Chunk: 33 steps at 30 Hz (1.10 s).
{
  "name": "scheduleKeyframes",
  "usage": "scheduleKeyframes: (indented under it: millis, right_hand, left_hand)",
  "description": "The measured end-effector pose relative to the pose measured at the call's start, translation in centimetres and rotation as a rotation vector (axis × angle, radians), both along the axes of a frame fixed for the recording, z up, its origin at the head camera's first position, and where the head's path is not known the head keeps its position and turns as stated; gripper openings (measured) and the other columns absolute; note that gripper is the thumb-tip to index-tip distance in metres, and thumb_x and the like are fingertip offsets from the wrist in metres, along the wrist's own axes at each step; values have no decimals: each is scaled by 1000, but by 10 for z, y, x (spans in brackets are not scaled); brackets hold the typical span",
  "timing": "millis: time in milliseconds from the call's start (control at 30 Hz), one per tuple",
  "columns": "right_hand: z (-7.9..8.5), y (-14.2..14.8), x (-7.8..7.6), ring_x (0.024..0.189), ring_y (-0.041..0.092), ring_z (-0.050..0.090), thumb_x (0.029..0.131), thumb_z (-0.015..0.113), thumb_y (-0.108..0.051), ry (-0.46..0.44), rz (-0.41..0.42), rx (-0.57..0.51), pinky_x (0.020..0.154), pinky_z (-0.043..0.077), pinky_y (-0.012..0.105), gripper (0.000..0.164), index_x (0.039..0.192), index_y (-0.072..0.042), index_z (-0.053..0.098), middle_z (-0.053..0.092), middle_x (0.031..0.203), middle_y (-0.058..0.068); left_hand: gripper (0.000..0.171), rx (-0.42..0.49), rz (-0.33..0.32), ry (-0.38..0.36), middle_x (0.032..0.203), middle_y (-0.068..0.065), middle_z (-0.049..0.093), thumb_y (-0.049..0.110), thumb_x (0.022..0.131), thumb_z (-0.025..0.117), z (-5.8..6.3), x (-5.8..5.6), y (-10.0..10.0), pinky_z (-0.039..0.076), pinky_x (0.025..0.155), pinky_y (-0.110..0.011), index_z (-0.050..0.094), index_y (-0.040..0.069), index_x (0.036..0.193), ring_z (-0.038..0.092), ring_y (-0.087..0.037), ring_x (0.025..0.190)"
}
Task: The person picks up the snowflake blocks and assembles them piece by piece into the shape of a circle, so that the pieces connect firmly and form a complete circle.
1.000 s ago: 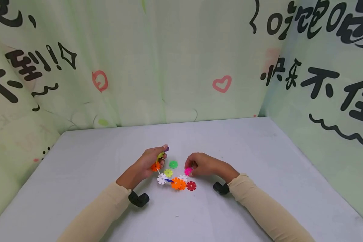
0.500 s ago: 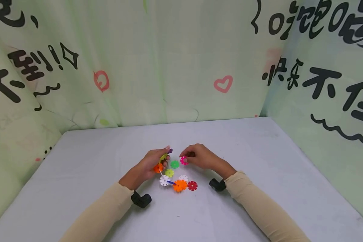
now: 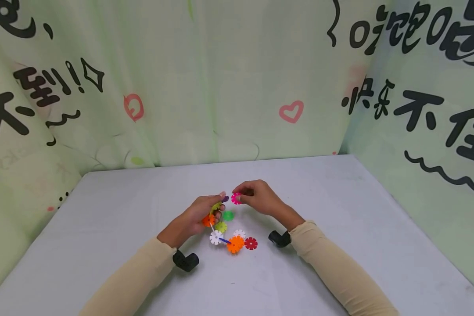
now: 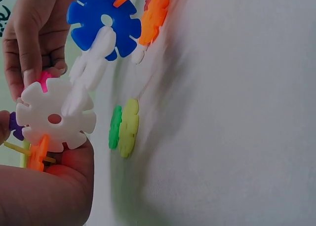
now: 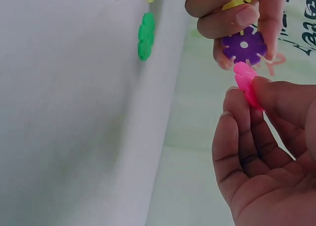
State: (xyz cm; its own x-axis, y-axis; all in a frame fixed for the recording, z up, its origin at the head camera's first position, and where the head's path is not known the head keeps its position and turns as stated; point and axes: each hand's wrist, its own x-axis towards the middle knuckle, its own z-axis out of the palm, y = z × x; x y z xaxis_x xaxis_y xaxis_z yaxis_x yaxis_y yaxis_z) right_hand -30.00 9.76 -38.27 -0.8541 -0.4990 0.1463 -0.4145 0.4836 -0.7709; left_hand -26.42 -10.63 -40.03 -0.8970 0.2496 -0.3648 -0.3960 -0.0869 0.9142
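Note:
My left hand (image 3: pixel 199 213) holds a chain of interlocking notched plastic discs, with a purple disc (image 5: pixel 233 43) pinched at its upper end. Along the chain hang a yellow disc (image 3: pixel 216 205), an orange disc (image 3: pixel 209 220), a white disc (image 4: pixel 37 110) and a blue disc (image 4: pixel 84 23). Between the thumb and fingers of my right hand (image 3: pixel 263 198) is a pink disc (image 5: pixel 245 78). Its edge is at the purple disc's rim; whether their slots are joined, I cannot tell. Part of the yellow disc is hidden by the left fingers.
Under the hands, a green disc (image 3: pixel 228 215), a yellow-green disc (image 3: pixel 221 227), a white loose disc (image 3: pixel 240 233) and a red disc (image 3: pixel 250 243) lie on the white table (image 3: pixel 320 184). A printed curtain (image 3: pixel 229 87) hangs behind the table.
The right hand has carried the pink disc up and leftward, away from the loose discs, to the purple disc. My left hand has shifted slightly right, still holding the chain.

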Motion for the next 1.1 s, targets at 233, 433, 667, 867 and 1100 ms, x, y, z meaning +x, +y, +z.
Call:
scheduleKeyframes:
  millis: [233, 433, 667, 867, 1100]
  right_hand:
    - [-1, -4, -4, 80, 18, 64, 92, 64, -4, -20, -12, -104, 73, 54, 29, 17, 108, -3, 70, 68, 93, 4]
    - [-1, -9, -4, 78, 20, 64, 92, 63, -4, -59, -54, -168, 73, 55, 30, 16, 106, -1, 70, 69, 91, 5]
    - [-1, -12, -2, 80, 29, 67, 95, 60, -6, -156, -78, -216, 74, 55, 31, 20, 112, 0, 69, 69, 89, 7]
    - [-2, -12, -2, 78, 27, 67, 95, 60, -5, -206, -68, -212, 75, 55, 31, 22, 115, 0, 67, 70, 91, 7]
    - [-4, -14, -1, 76, 20, 67, 94, 61, -2, -177, -45, -202, 76, 55, 30, 18, 111, 2, 67, 69, 92, 7]
  left_hand:
    - [48, 23, -6, -8, 82, -2, 52, 36, 99, 55, -1, 2, 2, 41, 56, -19, 55, 0, 131, 44, -12, 60]
    - [47, 11, -1, 4, 82, -3, 52, 36, 99, 54, 1, 2, 2, 42, 57, -20, 56, 1, 130, 44, -12, 60]
    - [46, 16, 34, 1, 83, -4, 53, 35, 99, 55, 5, 1, 0, 42, 58, -20, 55, 0, 130, 45, -13, 61]
    - [44, -27, 55, 5, 87, -5, 54, 36, 99, 56, 6, -1, -2, 42, 57, -20, 57, 1, 126, 45, -14, 64]
    - [46, -61, -36, 75, 80, -4, 49, 39, 99, 53, -1, -1, -5, 38, 57, -23, 55, -5, 113, 43, -14, 64]
